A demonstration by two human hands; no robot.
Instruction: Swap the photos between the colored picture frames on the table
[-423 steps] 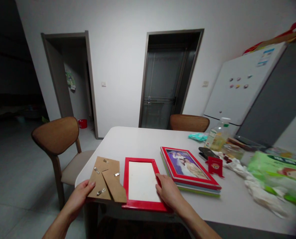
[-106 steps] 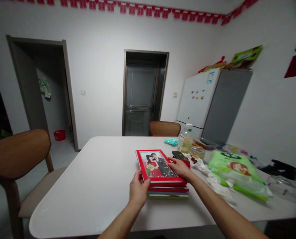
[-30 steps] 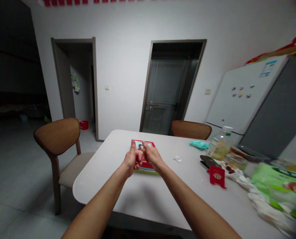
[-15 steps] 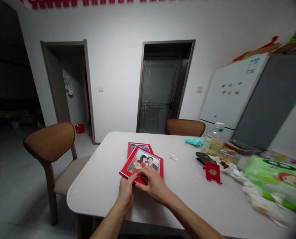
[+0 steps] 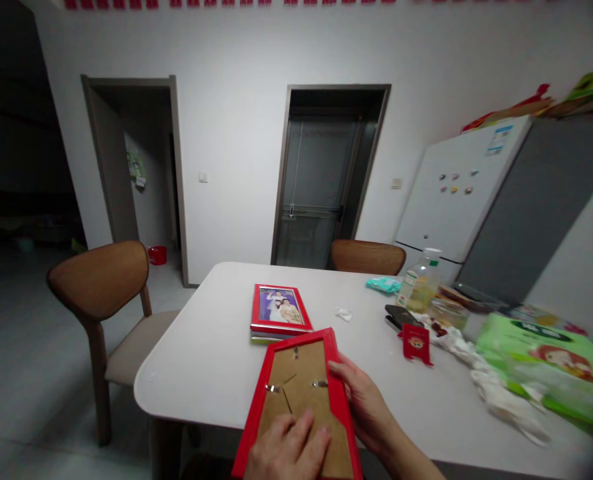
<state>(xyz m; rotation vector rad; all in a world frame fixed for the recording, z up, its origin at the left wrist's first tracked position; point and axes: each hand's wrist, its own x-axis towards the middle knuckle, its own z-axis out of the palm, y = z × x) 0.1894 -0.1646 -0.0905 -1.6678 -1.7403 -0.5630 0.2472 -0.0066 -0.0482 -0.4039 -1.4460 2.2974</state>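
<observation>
White table (image 5: 186, 373) with stacked red picture frames (image 5: 279, 312), a red packet (image 5: 416, 344), a cooking-oil bottle (image 5: 419, 291), crumpled white plastic (image 5: 496, 393).

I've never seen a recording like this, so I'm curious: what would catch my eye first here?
The red picture frame, held at the bottom of the view, brown back facing up, with the left hand on its back and the right hand at its edge. Farther along the white table, a stack of red picture frames stands out, and a bright green package lies at the right.

Head-worn camera looks down at the picture frame (image 5: 296, 377).
</observation>
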